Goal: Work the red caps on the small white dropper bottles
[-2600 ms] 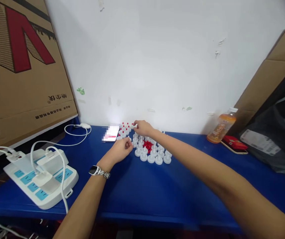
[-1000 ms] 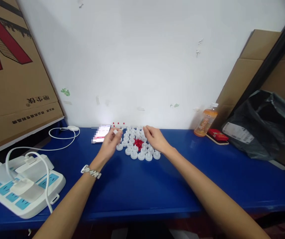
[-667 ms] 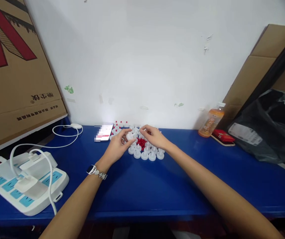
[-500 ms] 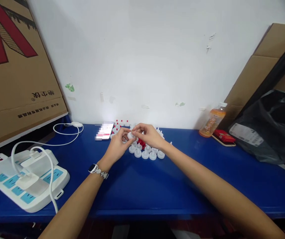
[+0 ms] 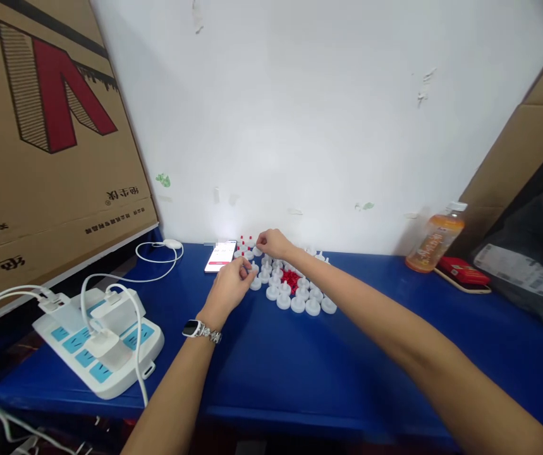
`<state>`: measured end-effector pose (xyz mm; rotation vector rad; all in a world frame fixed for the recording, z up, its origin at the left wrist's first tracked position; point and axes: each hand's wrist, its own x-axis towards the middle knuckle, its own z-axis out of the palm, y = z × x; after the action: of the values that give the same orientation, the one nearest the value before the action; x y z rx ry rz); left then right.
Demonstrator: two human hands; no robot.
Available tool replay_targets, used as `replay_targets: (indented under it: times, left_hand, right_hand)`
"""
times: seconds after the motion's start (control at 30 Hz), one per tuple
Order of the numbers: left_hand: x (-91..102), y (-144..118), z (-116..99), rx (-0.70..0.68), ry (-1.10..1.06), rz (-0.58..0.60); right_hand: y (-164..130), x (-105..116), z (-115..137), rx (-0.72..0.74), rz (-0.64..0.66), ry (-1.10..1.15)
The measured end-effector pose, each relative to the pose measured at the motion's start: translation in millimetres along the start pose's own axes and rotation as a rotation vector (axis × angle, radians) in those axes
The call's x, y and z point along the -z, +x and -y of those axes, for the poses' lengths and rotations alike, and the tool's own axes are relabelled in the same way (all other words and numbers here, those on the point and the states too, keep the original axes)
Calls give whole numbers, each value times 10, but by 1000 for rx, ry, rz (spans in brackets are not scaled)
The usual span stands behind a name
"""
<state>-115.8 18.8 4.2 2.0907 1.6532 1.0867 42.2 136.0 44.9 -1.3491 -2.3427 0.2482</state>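
The two hands, close together over one white cap half a second ago, have parted; the right hand [image 5: 275, 242] has reached out to the far side, while the left hand [image 5: 229, 279] lies lower, by the near-left edge of the caps. The right thumb and forefinger are drawn close together, with a white spouted cap [image 5: 256, 251] directly below their tips, beside the red-tipped caps [image 5: 243, 254]; the left fingers are curled in, just beside another white cap [image 5: 255, 283]; at this size I cannot tell whether either hand pinches anything. The right hand is the nearer to the far cap; the near cap stands just right of the left fingertips, its spout pointing up. Plain spouted caps [image 5: 298, 304] stand around a heap of small red tips [image 5: 291, 280], partly under the right forearm; a smartphone [image 5: 222, 255] lies left of them on the blue table [image 5: 271, 373].
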Motion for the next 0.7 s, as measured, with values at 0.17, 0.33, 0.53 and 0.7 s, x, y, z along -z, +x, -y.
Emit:
replay_targets:
  times: [0.17, 0.33, 0.53, 0.7]
  left_hand:
    - [-25, 0, 23, 15, 20, 29]
    - [-19, 17, 32, 10, 2, 84]
    - [-40, 31, 65, 18, -42, 74]
    - [-56, 46, 95, -2, -8, 55]
  right_hand:
    - [68, -125, 54, 16, 69, -80]
    - [-12, -73, 88, 40, 122, -118]
    - [-72, -36, 94, 57, 141, -120]
    - [96, -5, -55, -116, -33, -131]
